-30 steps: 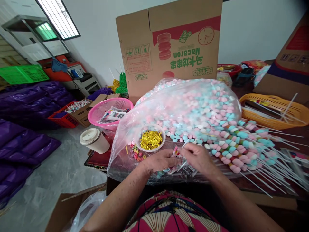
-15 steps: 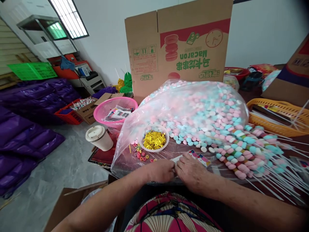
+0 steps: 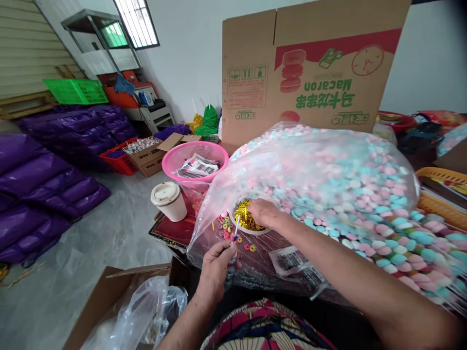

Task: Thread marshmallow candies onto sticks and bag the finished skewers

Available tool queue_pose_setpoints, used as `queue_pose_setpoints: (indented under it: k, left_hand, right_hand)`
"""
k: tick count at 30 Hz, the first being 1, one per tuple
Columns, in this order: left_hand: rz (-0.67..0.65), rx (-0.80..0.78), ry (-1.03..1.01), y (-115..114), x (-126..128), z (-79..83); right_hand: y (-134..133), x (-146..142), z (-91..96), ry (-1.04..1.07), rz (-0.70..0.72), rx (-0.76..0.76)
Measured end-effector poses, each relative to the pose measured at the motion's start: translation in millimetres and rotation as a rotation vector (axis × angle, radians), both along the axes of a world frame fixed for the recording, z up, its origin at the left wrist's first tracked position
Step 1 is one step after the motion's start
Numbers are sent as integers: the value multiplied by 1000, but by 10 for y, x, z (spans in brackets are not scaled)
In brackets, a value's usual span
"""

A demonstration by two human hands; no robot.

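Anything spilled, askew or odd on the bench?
Yes. The Macaron carton stands upside down, its print inverted. Loose ring candies lie scattered beside the bowl of gold ties. Pink and blue candies spill from the bag onto the table.

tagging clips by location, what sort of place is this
Probably a small workshop or storeroom where candy skewers are put together by hand: a big bag of pastel candies, a Macaron carton, purple sacks stacked on the floor.

Dark desk [image 3: 171,232] carrying a lidded paper cup [image 3: 170,201], pink basket [image 3: 194,159], big candy bag [image 3: 321,180], cardboard box [image 3: 314,73], orange basket [image 3: 443,192]
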State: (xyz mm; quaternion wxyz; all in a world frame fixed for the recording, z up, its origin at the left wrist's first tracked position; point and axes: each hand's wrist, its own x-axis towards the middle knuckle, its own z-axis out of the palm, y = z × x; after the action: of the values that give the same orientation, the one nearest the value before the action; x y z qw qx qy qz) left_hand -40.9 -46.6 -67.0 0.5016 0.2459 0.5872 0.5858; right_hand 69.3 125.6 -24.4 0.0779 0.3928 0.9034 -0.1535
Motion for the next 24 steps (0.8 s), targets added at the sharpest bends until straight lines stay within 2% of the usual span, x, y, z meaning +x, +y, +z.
queue_pose_setpoints:
  k: [2,5,10,13,16,19,21,24]
  left_hand:
    - [49,-33,-196,48,-44,14]
    - [100,-52,-328,111,-119,43]
    - [86,-52,-371,192,-156,77]
    - [70,-50,-333,236,-118,108]
    - [60,-25,-207,280,-44,148]
    - [28,51,-47,308,58,181]
    - [-39,71,34,314,126,196]
    - [-165,67,158,314,205,212]
  right_hand:
    - [89,-176,-121,-112,0,-11]
    - [143,-238,-202,-184,2,-29]
    - [101,-24,-45,-97,-27,-7]
    - [-126,135,119,29,-14,-4]
    - [-452,233,179,341,25,-173]
    - [-696,264,82,686,-54,-326]
    - [-763,284,-10,767,-144,-320]
    - [-786,366,-79,775,-216,-311]
